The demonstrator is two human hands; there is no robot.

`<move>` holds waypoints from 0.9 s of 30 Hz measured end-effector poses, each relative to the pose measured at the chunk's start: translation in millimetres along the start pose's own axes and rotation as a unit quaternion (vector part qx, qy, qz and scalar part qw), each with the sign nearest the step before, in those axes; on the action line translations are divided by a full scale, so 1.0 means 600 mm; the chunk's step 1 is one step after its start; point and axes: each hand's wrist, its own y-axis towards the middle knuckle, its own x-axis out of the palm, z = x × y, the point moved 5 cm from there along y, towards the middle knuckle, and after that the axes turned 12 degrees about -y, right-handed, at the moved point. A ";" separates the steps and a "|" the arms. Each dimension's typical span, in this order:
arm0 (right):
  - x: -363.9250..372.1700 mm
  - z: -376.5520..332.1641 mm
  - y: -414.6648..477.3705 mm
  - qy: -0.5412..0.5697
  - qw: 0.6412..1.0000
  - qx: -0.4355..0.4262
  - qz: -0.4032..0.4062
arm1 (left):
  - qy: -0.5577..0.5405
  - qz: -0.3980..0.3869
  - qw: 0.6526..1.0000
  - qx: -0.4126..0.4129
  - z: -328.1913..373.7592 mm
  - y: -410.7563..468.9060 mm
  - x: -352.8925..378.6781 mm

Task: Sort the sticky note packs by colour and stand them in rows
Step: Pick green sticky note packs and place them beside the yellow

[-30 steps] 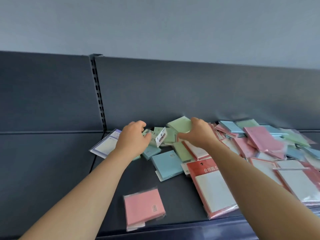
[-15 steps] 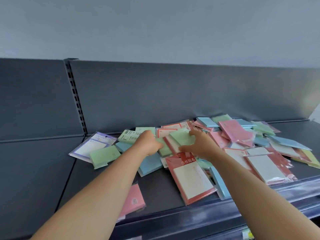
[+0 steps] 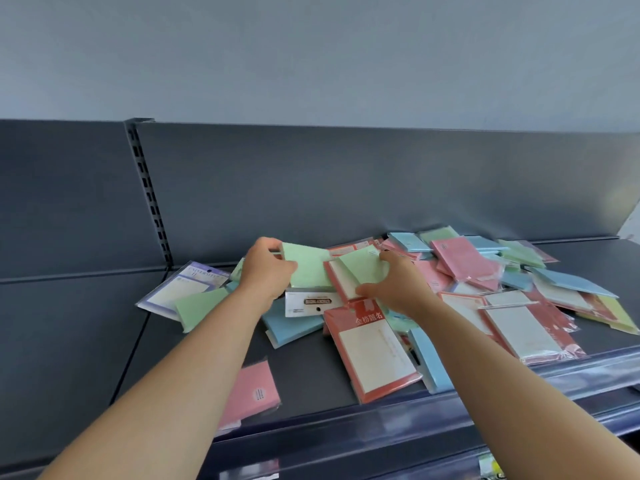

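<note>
A jumbled pile of sticky note packs in green, blue, pink and red covers the dark shelf. My left hand grips a green pack lifted above the pile, with a white label pack under it. My right hand holds another green pack by its lower edge, over a red-framed pack. A loose green pack lies to the left. A pink pack lies alone near the front edge.
A purple-framed pack lies at the pile's left end. A large red pack and a blue pack reach the shelf's front lip. More packs spread to the right. The grey back panel stands behind.
My left hand has lifted a green pack clear of the pile, uncovering a white label pack. My right hand has taken hold of a second green pack. The view has shifted slightly.
</note>
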 end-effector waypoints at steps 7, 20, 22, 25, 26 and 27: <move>0.006 -0.088 -0.029 0.062 0.994 -0.086 0.004 | -0.094 -0.008 0.995 -0.029 0.003 -0.009 -0.049; 0.061 -0.173 -0.040 0.162 0.970 -0.157 -0.089 | -0.137 0.012 0.991 0.001 0.009 -0.037 -0.128; 0.070 -0.185 -0.039 0.180 0.966 -0.156 -0.097 | -0.138 0.018 0.990 0.000 0.009 -0.039 -0.147; 0.088 -0.204 -0.035 0.207 0.963 -0.146 -0.097 | -0.135 0.018 0.991 -0.008 0.007 -0.049 -0.170; 0.093 -0.211 -0.035 0.224 0.959 -0.141 -0.097 | -0.133 0.019 0.991 -0.008 0.006 -0.052 -0.178; 0.097 -0.219 -0.035 0.242 0.955 -0.136 -0.100 | -0.132 0.022 0.991 -0.005 0.006 -0.057 -0.187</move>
